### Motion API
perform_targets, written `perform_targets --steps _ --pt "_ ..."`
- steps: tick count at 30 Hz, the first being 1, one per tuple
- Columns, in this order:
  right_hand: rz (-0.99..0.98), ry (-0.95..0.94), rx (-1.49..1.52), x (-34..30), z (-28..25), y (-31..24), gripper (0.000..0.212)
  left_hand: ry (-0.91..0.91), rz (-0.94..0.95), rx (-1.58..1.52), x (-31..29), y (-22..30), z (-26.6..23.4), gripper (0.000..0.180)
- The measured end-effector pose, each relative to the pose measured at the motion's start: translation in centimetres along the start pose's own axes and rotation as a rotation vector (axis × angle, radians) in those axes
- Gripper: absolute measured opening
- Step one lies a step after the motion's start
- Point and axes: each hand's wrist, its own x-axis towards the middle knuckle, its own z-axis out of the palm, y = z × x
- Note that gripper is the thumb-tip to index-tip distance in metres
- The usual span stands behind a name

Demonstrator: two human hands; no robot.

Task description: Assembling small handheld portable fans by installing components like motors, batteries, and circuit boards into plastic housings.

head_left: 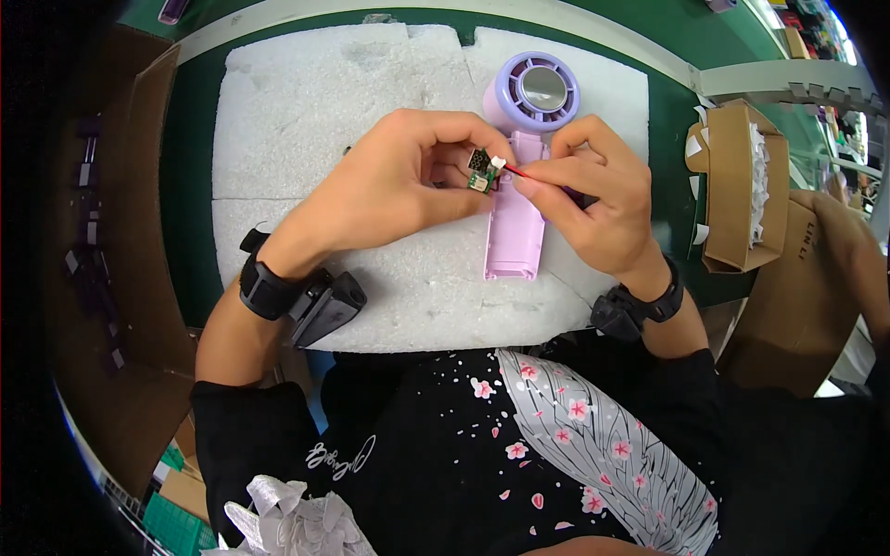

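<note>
My left hand (394,181) is closed around a small green circuit board (479,179), its thumb and fingers at the board's edges. A white plug (498,164) on red and black wires sits at the board's edge; whether it is fully seated I cannot tell. My right hand (593,190) pinches those wires just behind the plug. Beneath both hands lies a handheld fan with a round purple head (533,93) and an open pink handle shell (515,236). Part of the handle is hidden by my fingers.
A white foam board (297,111) lies under the work on a green table (195,185). At the right stands a cardboard box (742,185) of white pieces, with another person's arm (848,246) beyond. A large carton (120,232) with purple parts is at the left.
</note>
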Motion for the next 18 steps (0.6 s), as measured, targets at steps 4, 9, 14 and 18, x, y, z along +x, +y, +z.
perform_targets --steps 4,9,14,18 --pt "0.055 -0.054 0.069 0.03 -0.24 -0.28 0.015 0.008 -0.012 -0.004 0.17 0.04 -0.04 0.021" --pt "0.041 -0.101 0.069 0.16 -0.31 -0.38 0.013 -0.003 0.036 -0.008 0.11 -0.44 -0.24 0.022" --pt "0.051 -0.104 0.044 0.09 -0.22 -0.36 0.012 -0.021 0.077 -0.043 0.05 -0.61 -0.3 0.024" --pt "0.072 -0.114 0.019 0.12 -0.42 -0.59 0.012 -0.078 -0.041 -0.023 0.14 0.0 -0.76 0.03"
